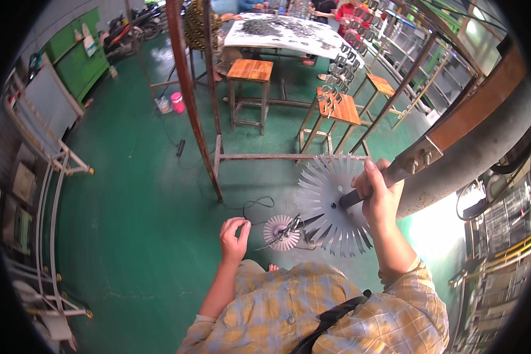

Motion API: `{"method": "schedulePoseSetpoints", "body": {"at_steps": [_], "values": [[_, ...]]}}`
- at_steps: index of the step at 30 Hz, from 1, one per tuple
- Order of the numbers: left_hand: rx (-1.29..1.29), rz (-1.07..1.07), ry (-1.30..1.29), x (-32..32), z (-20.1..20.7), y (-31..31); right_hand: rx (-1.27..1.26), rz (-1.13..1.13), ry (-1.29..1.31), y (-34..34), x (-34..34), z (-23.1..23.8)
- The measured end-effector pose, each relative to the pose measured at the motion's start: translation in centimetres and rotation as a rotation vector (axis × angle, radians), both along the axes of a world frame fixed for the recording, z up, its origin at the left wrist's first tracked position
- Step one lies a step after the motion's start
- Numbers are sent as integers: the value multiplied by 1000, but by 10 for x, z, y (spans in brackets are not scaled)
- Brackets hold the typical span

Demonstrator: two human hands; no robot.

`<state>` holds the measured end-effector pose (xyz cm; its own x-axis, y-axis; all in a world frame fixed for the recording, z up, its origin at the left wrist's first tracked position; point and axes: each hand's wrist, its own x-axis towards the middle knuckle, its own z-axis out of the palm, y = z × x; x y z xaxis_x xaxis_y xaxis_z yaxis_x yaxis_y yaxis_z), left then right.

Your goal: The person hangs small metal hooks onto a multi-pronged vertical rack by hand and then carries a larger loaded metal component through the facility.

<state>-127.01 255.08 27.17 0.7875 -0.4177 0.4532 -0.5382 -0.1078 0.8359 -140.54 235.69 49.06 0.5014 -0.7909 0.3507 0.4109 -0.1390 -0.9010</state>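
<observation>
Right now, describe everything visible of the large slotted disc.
The large slotted disc is a pale grey plate that looks like metal. Slits cut its rim into many radial blades, with wider gaps along the lower edge. A dark hole sits near its middle, beside the end of a dark rod gripped by the right hand, which overlaps the disc's right side; contact there is unclear. Its broad face shows, up and right of a smaller disc.

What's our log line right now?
right hand: around dark rod; left hand: near black cord, hold unclear; big slotted disc: by rod's end; small slotted disc: between hands in picture
</observation>
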Motion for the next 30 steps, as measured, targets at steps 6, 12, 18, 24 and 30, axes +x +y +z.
{"method": "schedulePoseSetpoints", "body": {"at_steps": [6,12,18,24,30], "values": [[87,-204,59,90,-3,-62,-37,-223,4,-40,28,-10],[200,-592,-215,159,44,-189,-76,-495,-10,-65,42,-16],[74,-768,-344,168,87,-332,-76,-693,-51,-74,50,-21],[-411,-761,-318,193,220,-460,-82,-785,-41,-80,46,-22],[-589,-785,-173,246,345,-554,-48,-876,35,-88,38,-31]]}}
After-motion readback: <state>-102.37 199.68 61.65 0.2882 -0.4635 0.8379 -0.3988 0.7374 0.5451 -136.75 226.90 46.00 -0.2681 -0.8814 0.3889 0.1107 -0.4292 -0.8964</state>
